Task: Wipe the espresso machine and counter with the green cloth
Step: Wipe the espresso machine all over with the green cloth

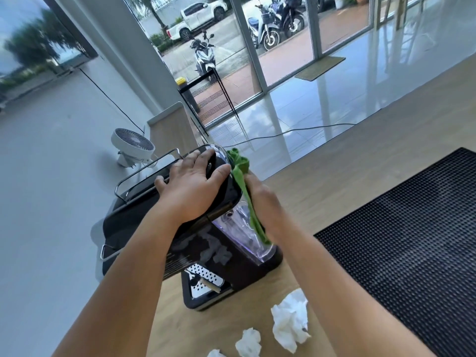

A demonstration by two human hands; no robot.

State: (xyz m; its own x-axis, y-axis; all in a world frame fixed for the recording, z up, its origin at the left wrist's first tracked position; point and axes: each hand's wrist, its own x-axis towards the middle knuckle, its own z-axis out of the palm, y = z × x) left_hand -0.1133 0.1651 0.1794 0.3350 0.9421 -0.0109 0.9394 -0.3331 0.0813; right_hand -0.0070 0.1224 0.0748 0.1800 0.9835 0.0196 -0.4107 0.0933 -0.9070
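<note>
1. The left hand point(195, 186) lies spread on the black top of the espresso machine point(206, 251). Its palm is down, its fingers reach toward the chrome cup rail point(146, 171), and it grips nothing.
2. The right hand point(262, 199) presses the green cloth point(244, 191) against the clear water tank point(237, 233) on the machine's right side. The fingers look stretched along the cloth rather than curled round it, though the fabric hides their tips.
3. The cloth runs in a long strip down the tank wall, sandwiched between palm and plastic. A bunched end sticks up past the tank's top edge.
4. The step in hand appears to be wiping the tank side of the machine, with the left hand bracing the body so it does not slide.
5. The wooden counter point(334, 202) seems not yet wiped. Crumpled tissues point(291, 323) lie on it just in front of the drip tray point(206, 282), and a black rubber mat point(412, 240) sits to the right.
6. The next move probably calls for steady pressure along the tank while the bracing hand stays put, since the machine stands near the counter's left edge.
7. After that, the front panel and tray look due, then the counter. The tissues would need lifting clear first.
</note>
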